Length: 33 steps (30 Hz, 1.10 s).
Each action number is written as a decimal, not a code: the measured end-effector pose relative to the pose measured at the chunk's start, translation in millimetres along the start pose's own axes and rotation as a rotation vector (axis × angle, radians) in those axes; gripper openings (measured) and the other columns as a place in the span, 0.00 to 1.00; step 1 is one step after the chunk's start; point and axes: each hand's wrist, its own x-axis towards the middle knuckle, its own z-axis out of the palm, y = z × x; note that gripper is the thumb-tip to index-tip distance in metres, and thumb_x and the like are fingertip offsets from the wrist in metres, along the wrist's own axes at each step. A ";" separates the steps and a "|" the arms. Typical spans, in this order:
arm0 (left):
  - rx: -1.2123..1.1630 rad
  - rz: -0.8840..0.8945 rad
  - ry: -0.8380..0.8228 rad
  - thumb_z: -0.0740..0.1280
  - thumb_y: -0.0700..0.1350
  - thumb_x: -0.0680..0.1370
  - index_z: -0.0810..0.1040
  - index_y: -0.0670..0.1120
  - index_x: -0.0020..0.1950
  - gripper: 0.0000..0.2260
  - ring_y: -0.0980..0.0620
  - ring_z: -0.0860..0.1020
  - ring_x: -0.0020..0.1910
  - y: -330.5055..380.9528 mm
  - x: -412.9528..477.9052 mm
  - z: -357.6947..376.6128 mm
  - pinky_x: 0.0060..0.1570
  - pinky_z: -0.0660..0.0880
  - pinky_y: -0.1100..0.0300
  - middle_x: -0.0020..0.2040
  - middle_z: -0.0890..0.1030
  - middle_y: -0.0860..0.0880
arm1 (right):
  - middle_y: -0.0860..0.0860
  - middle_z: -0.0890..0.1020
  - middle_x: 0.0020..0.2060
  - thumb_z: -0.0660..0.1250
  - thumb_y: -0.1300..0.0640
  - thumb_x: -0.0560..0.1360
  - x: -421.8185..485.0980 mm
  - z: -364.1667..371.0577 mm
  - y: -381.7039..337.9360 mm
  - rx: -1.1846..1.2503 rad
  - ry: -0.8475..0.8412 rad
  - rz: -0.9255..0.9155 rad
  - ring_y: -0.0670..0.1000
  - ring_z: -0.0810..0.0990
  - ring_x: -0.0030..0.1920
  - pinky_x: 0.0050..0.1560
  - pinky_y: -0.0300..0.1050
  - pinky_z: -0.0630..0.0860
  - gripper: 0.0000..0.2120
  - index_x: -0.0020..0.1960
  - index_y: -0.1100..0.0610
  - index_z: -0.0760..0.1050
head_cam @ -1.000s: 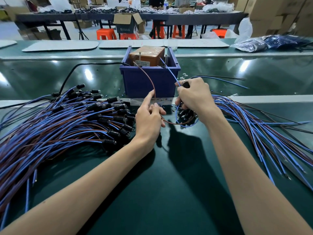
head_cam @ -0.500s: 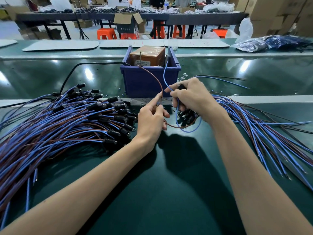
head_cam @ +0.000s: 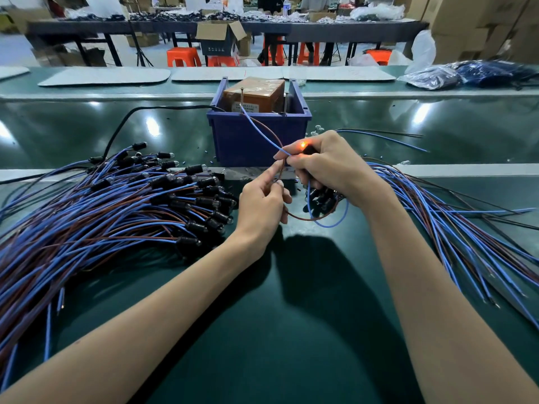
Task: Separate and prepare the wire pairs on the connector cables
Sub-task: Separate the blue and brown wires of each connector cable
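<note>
Before the blue bin [head_cam: 250,141], right hand [head_cam: 329,167] clamped on a glowing connector [head_cam: 303,146] and its blue wire [head_cam: 262,132], left hand [head_cam: 262,205] pinched the brown wire [head_cam: 303,218], both wires reached the bin's rim, cable heaps [head_cam: 102,217] flanked it.

blue wire [head_cam: 262,132], brown wire [head_cam: 269,132], orange glow [head_cam: 303,145], dark green belt [head_cam: 262,330]

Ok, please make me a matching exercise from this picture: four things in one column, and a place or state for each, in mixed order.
1 lamp
2 bin
3 brown wire
4 plastic bags

a lying at the far right
b pinched by the left hand
c glowing orange
d holds a brown box

Pairs: 1-c, 2-d, 3-b, 4-a
</note>
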 end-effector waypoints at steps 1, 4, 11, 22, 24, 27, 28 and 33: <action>-0.003 -0.004 0.003 0.54 0.33 0.80 0.73 0.46 0.69 0.21 0.61 0.67 0.20 0.3 -0.2 0.3 0.21 0.66 0.68 0.24 0.73 0.58 | 0.50 0.75 0.23 0.62 0.66 0.74 -0.3 0.3 -0.7 0.017 -0.001 0.002 0.43 0.68 0.22 0.25 0.33 0.67 0.12 0.46 0.55 0.83; -0.006 -0.002 0.009 0.55 0.33 0.79 0.73 0.47 0.69 0.21 0.61 0.67 0.20 0.7 -0.1 0.9 0.21 0.66 0.68 0.24 0.74 0.58 | 0.50 0.75 0.23 0.62 0.66 0.74 -0.2 0.5 -1.7 0.029 0.006 0.014 0.44 0.68 0.22 0.25 0.33 0.67 0.12 0.46 0.56 0.83; -0.012 -0.004 -0.002 0.57 0.34 0.79 0.73 0.49 0.69 0.21 0.60 0.66 0.19 0.6 0.3 0.8 0.20 0.66 0.68 0.23 0.73 0.57 | 0.48 0.77 0.20 0.60 0.68 0.74 1.9 -0.1 1.0 0.042 0.037 0.055 0.46 0.68 0.20 0.24 0.33 0.66 0.11 0.47 0.61 0.81; -0.062 -0.011 -0.020 0.56 0.33 0.80 0.72 0.51 0.69 0.21 0.59 0.65 0.18 0.8 0.0 0.5 0.21 0.66 0.68 0.24 0.73 0.56 | 0.50 0.79 0.20 0.59 0.66 0.72 6.7 -3.4 7.5 0.093 0.176 0.128 0.47 0.72 0.18 0.21 0.33 0.66 0.10 0.44 0.63 0.79; -0.060 0.007 -0.007 0.55 0.33 0.80 0.73 0.53 0.65 0.20 0.58 0.66 0.18 1.2 0.1 0.1 0.21 0.66 0.67 0.24 0.73 0.56 | 0.50 0.78 0.20 0.60 0.65 0.71 6.7 -5.1 8.7 0.112 0.227 0.137 0.47 0.72 0.18 0.20 0.33 0.65 0.08 0.42 0.64 0.79; -0.071 0.023 0.034 0.54 0.33 0.80 0.73 0.52 0.61 0.18 0.58 0.67 0.20 0.6 1.2 -1.0 0.21 0.66 0.67 0.25 0.73 0.56 | 0.50 0.78 0.20 0.60 0.64 0.70 6.9 -7.1 11.4 0.147 0.299 0.156 0.48 0.72 0.18 0.20 0.33 0.65 0.09 0.37 0.65 0.78; -0.080 0.023 0.051 0.53 0.32 0.79 0.73 0.51 0.60 0.18 0.58 0.67 0.20 0.3 1.3 -1.2 0.21 0.66 0.67 0.26 0.73 0.56 | 0.50 0.78 0.19 0.60 0.64 0.69 7.3 -7.2 12.3 0.154 0.328 0.164 0.48 0.72 0.18 0.20 0.33 0.64 0.09 0.36 0.65 0.78; -0.118 0.029 0.136 0.47 0.32 0.80 0.68 0.49 0.59 0.17 0.60 0.68 0.20 1.0 0.1 -1.0 0.22 0.67 0.67 0.35 0.70 0.49 | 0.48 0.75 0.16 0.60 0.64 0.68 9.4 -8.7 14.8 0.186 0.444 0.228 0.46 0.71 0.17 0.22 0.34 0.65 0.10 0.38 0.66 0.78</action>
